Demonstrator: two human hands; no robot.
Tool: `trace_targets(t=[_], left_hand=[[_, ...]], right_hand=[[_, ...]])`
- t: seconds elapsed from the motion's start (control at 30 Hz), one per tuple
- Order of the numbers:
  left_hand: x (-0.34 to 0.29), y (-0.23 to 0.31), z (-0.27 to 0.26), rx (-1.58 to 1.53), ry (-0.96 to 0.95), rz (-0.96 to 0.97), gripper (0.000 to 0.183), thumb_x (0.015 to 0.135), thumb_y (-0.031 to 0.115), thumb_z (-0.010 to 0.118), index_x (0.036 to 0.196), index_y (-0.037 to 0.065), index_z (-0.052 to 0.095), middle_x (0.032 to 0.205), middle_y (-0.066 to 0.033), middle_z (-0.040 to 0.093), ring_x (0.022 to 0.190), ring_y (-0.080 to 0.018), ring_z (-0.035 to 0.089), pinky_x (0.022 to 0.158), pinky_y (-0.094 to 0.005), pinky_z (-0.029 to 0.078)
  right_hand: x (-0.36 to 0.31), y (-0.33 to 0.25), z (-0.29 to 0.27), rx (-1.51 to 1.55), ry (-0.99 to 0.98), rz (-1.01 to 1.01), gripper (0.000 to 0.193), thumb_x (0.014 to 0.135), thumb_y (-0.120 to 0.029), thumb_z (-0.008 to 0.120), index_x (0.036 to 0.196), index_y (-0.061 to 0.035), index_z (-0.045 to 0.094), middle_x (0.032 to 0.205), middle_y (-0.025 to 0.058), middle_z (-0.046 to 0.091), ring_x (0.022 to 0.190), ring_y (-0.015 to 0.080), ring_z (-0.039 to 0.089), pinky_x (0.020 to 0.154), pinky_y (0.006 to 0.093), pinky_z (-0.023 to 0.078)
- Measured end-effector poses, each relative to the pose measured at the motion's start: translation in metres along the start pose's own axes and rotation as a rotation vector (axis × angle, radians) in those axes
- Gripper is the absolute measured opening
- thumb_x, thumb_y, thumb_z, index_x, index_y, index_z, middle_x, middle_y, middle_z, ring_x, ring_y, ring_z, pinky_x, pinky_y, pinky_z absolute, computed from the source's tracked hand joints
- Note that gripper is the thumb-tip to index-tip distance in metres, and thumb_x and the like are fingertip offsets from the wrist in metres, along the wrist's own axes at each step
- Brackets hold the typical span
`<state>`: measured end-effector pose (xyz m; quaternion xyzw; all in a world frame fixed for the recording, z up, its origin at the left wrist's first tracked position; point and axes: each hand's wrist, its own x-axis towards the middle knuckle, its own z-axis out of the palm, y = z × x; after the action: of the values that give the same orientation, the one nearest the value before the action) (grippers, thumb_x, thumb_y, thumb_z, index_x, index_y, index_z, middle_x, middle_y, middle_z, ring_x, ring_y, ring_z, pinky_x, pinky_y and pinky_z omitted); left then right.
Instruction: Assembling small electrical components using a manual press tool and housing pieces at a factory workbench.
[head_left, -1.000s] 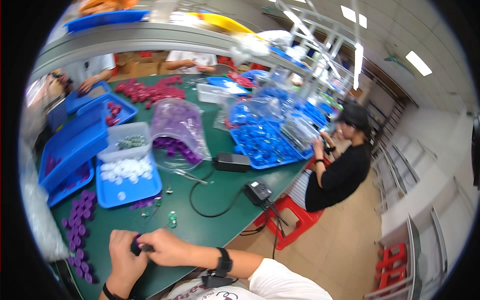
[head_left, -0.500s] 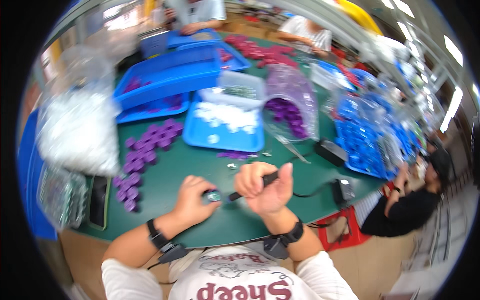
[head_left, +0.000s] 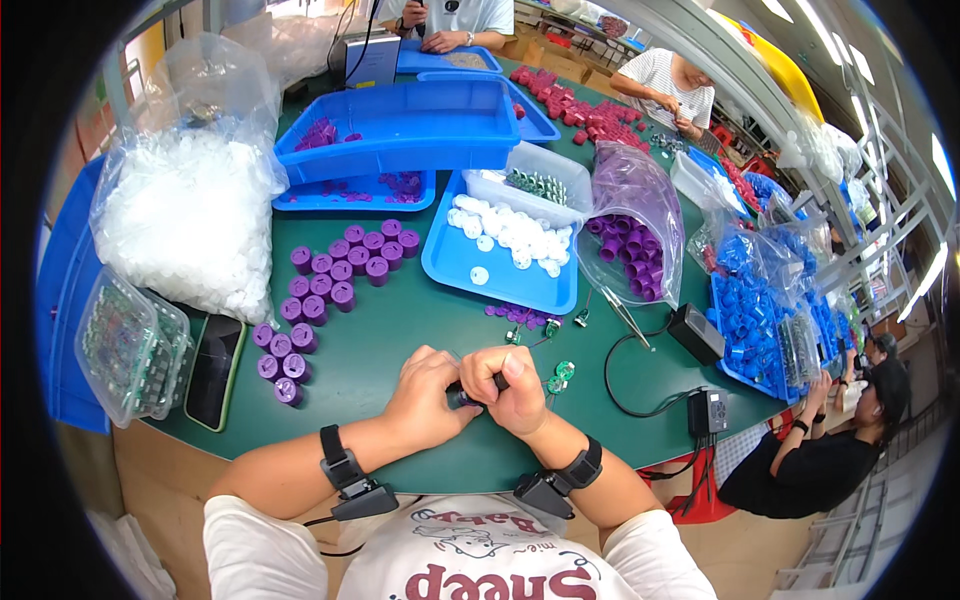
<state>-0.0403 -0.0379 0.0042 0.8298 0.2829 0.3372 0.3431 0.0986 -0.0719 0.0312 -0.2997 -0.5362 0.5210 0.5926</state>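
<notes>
My two hands meet over the near middle of the green table. My right hand (head_left: 512,388) is closed in a fist round a black stick-shaped tool (head_left: 499,382), mostly hidden by the fingers. My left hand (head_left: 430,400) curls its fingers round a small dark round part (head_left: 464,397), pressed close to the tool; little of that part shows. Just beyond my hands lie green circuit boards (head_left: 563,371) with wires and thin purple pieces (head_left: 515,314). Rows of purple caps (head_left: 320,285) stand to the left of them.
Farther off are a blue tray (head_left: 500,285) of white discs, a bag (head_left: 660,200) of purple caps and stacked blue trays (head_left: 400,120). On the left sit a bag of white pieces (head_left: 190,220) and a phone (head_left: 214,372). Black adapters (head_left: 697,333) with cables lie right. Co-workers sit around.
My hands have come together; the tool in my right hand has moved left onto the part in my left hand. That part's green face, visible before, is now hidden. The view has shifted.
</notes>
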Motion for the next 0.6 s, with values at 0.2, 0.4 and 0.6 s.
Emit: trace_targets(t=[0.2,0.4,0.6], left_hand=[[0.009,-0.005,0.008,-0.098,-0.013,-0.008,0.026,0.054,0.011,0.077,0.073,0.008,0.06,0.076,-0.0091,0.059,0.075,-0.0308,0.053,0.071,-0.0399,0.04],[0.002,-0.021,0.021,-0.407,0.106,-0.049,0.024,0.063,0.001,0.066,0.082,0.0,0.051,0.072,-0.0086,0.052,0.069,-0.0189,0.052,0.06,-0.0325,0.041],[0.001,-0.02,0.02,-0.155,0.026,0.081,0.034,0.061,-0.001,0.07,0.089,0.001,0.05,0.082,-0.005,0.052,0.079,-0.0167,0.052,0.067,-0.0302,0.042]], right_hand=[[0.015,-0.011,-0.002,-0.146,-0.041,0.135,0.054,0.087,-0.041,0.043,0.046,-0.0071,0.033,0.046,0.0031,0.038,0.044,0.0135,0.031,0.043,0.0286,0.025],[0.023,0.022,0.0,-0.071,-0.139,0.055,0.047,0.09,-0.029,0.049,0.052,-0.004,0.038,0.049,-0.0009,0.036,0.047,0.0079,0.03,0.043,0.0273,0.027],[0.0,0.009,-0.005,0.082,-0.01,-0.065,0.051,0.089,-0.031,0.048,0.047,-0.0064,0.034,0.046,-0.002,0.034,0.045,0.0067,0.029,0.043,0.0257,0.025]])
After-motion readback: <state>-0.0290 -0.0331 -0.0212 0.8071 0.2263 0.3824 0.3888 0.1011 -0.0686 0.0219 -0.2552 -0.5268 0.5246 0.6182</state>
